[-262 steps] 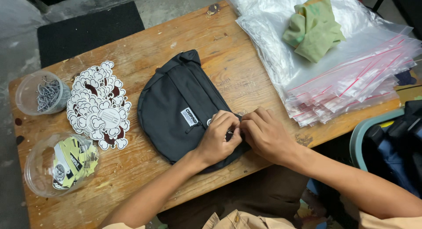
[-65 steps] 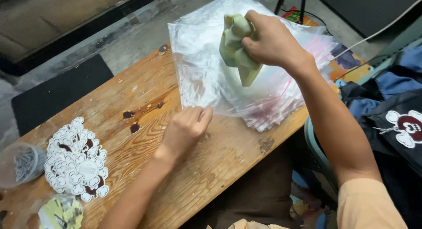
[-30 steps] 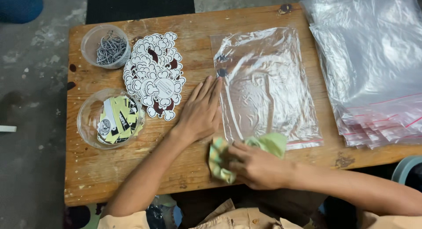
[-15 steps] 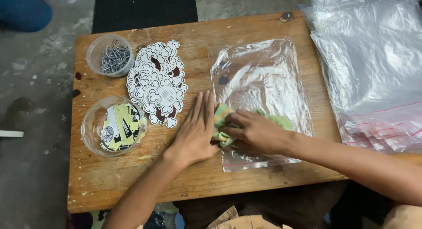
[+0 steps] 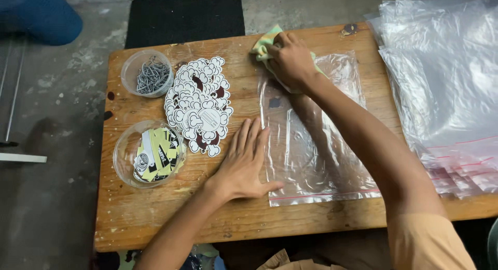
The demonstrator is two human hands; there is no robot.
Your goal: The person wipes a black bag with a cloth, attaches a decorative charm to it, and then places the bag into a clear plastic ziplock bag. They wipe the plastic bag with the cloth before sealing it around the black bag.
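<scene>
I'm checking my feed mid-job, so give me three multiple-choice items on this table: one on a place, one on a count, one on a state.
1. Where is the crumpled light-green cloth?
A. at the far end of the clear flat plastic bag
B. in a tub
C. on the floor

2. How many round clear plastic tubs stand on the wooden table?
A. one
B. two
C. four

3. How does the left hand lie?
A. clenched
B. flat, fingers spread
C. raised off the table

Answers:
1 A: the right hand presses it there.
2 B: one tub of metal pins, one tub of yellow and black tags.
3 B: palm down beside the bag's left edge.
</scene>
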